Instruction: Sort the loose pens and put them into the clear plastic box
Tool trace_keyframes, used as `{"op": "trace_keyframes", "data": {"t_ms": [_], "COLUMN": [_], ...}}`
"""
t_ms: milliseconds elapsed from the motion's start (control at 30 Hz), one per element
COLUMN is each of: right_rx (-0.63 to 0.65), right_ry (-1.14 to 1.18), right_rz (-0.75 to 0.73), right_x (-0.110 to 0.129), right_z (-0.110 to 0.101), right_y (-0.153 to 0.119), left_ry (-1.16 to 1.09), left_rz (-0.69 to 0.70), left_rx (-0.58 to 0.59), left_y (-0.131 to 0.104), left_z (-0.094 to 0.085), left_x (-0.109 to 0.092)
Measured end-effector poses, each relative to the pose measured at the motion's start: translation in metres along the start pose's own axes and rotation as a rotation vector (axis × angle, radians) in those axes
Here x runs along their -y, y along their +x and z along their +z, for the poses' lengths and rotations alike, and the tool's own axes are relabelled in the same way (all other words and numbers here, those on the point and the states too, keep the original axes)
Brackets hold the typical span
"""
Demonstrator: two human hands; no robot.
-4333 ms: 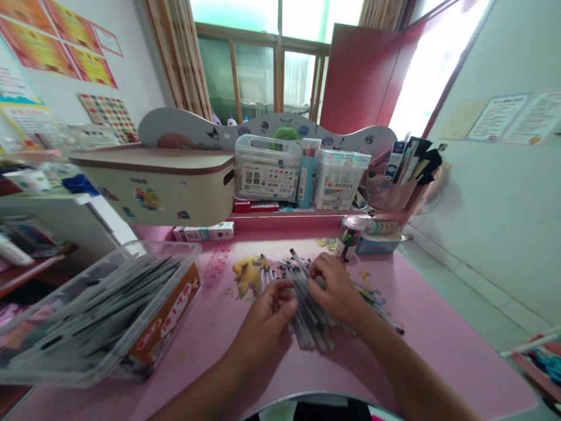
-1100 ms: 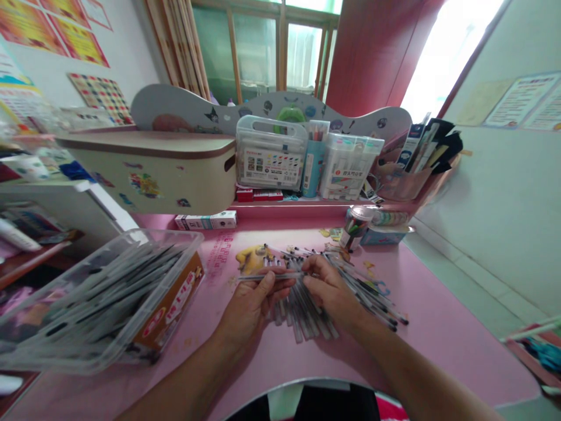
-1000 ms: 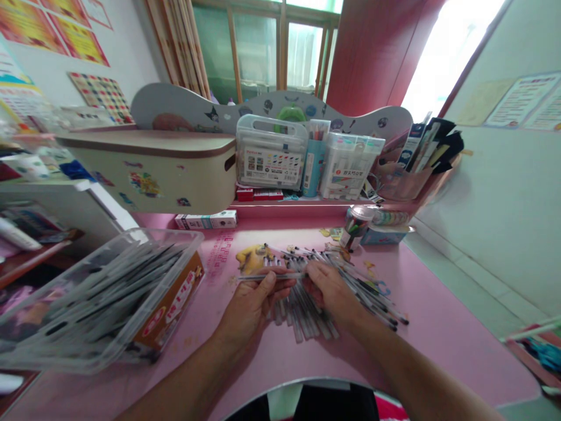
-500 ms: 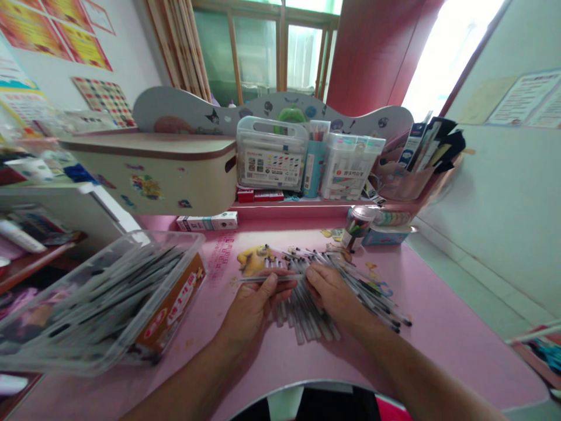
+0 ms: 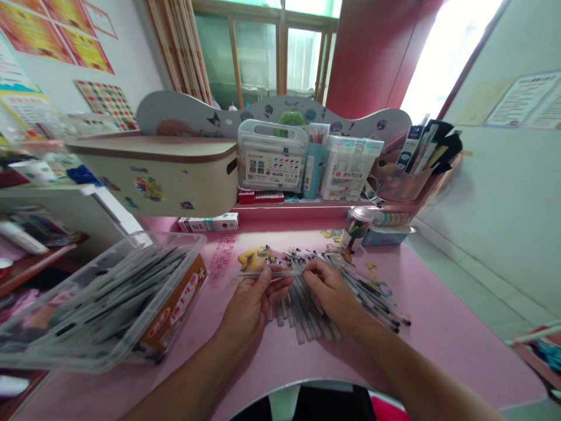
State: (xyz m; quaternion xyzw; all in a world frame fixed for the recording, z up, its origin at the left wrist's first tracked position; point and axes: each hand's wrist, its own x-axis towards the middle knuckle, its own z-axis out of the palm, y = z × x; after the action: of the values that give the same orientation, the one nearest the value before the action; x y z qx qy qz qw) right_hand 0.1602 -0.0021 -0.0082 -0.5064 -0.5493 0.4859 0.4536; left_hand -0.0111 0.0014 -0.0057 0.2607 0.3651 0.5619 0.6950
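A slim translucent pen [image 5: 249, 274] lies level across the fingers of my left hand [image 5: 245, 304], the thumb pressing on it. My right hand [image 5: 331, 289] pinches at the pen's right end, its fingertips closed there. Beneath and between both hands spreads a loose pile of similar pens [image 5: 307, 321], clear-barrelled with dark ends. More dark-tipped pens [image 5: 381, 301] fan out to the right of my right hand. To the left stands a clear plastic bin [image 5: 193, 241] heaped with long grey translucent pens [image 5: 118, 286].
Along the desk's [image 5: 442, 356] back stand a jar of coloured items [image 5: 357, 225] and a blue box [image 5: 385, 235]. The shelf above holds a lidded cream box [image 5: 175, 178], marker cases [image 5: 272, 158] and a pink pen holder [image 5: 403, 182]. A small white box [image 5: 208, 222] lies below.
Both hands have risen slightly, and the pen with them. My right fingers have come in to pinch at the pen's right end. The pile looks the same.
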Motion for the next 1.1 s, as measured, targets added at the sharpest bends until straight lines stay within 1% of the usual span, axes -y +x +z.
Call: {"op": "trace_keyframes", "data": {"t_ms": [67,100,200,233,300,400,533,733,800,900,1000,1100], "right_rx": [-0.032,-0.023,0.084,0.131,0.209,0.262,0.266,0.265,0.238,0.181,0.107,0.057], "right_ry": [0.122,0.224,0.575,0.656,0.725,0.654,0.532,0.555,0.522,0.357,0.191,0.165], "right_rz": [0.027,0.064,0.231,0.289,0.371,0.399,0.366,0.352,0.347,0.31,0.236,0.202], "right_x": [0.002,0.003,0.005,0.006,0.006,0.007,0.008,0.006,0.004,0.004,0.007,0.011], "right_z": [0.0,0.0,-0.002,-0.002,-0.002,0.0,0.004,0.006,0.007,0.007,0.002,-0.003], "right_y": [0.0,0.0,0.001,0.002,0.002,0.0,-0.003,-0.003,-0.003,-0.003,-0.002,0.0], "left_ry": [-0.032,-0.04,-0.021,0.001,0.061,0.151,0.22,0.208,0.221,0.247,0.2,0.096], "left_rz": [0.004,0.009,0.033,0.046,0.07,0.078,0.108,0.143,0.132,0.114,0.201,0.295], "left_rx": [-0.032,-0.039,-0.019,-0.005,0.022,0.018,-0.015,-0.007,0.004,0.008,0.004,0.021], "left_y": [0.002,0.004,0.004,0.003,0.0,-0.007,-0.01,-0.006,-0.008,-0.01,-0.007,0.001], "left_z": [-0.001,-0.002,-0.005,-0.005,-0.005,-0.001,0.003,0.001,0.001,0.002,0.001,-0.002], "left_x": [-0.002,-0.003,-0.002,-0.001,0.001,0.0,-0.003,-0.003,-0.003,-0.004,-0.008,-0.014]}}
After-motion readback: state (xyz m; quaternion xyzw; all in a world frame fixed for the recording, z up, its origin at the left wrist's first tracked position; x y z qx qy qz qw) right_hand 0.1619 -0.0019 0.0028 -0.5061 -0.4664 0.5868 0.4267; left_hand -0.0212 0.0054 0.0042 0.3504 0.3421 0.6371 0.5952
